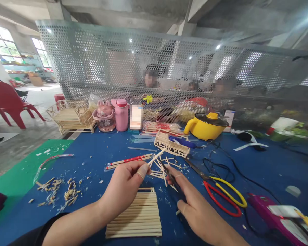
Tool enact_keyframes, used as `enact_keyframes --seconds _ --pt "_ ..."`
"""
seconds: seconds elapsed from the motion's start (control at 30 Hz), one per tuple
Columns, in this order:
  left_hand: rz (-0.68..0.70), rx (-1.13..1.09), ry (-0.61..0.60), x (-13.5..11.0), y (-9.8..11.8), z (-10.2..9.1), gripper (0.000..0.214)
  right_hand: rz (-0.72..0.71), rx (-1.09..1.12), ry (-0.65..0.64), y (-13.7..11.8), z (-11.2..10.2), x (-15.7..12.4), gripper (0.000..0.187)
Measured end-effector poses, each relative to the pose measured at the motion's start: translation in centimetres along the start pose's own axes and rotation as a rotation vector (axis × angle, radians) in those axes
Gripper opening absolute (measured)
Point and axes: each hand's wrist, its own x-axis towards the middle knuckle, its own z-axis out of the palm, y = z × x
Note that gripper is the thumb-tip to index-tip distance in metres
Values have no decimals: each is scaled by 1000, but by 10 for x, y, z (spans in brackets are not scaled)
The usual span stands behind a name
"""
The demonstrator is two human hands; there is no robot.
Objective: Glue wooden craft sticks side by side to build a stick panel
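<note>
My left hand (129, 184) pinches a thin wooden stick (157, 156) between thumb and fingers, its free end pointing up and right. In my right hand (192, 205) is a black pliers-like tool (176, 184), its tip close to the stick; the palm hides part of the handles. Behind both hands lie loose short sticks (169, 160). Below my left hand, a flat panel of sticks (135, 218) laid side by side rests on the blue table (89, 201), partly covered by the hand. A small stick structure (170, 145) stands farther back.
Red-and-yellow-handled scissors (223, 194) lie right of my right hand, near a purple tool (272, 215) and black cords. Cut scraps (70, 191) lie at left. A pink bottle (122, 116), a yellow pot (207, 126) and a larger stick model (72, 118) stand before the perforated screen (97, 61).
</note>
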Motion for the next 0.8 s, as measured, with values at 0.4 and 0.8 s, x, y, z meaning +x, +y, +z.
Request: enact_keyframes --seconds 0.4,0.8 --pt "96 59 -94 -5 -3 8 32 -74 -117 -95 1 14 -4 83" --pt "338 232 -39 -15 -3 9 23 -129 -53 16 -20 19 -2 55"
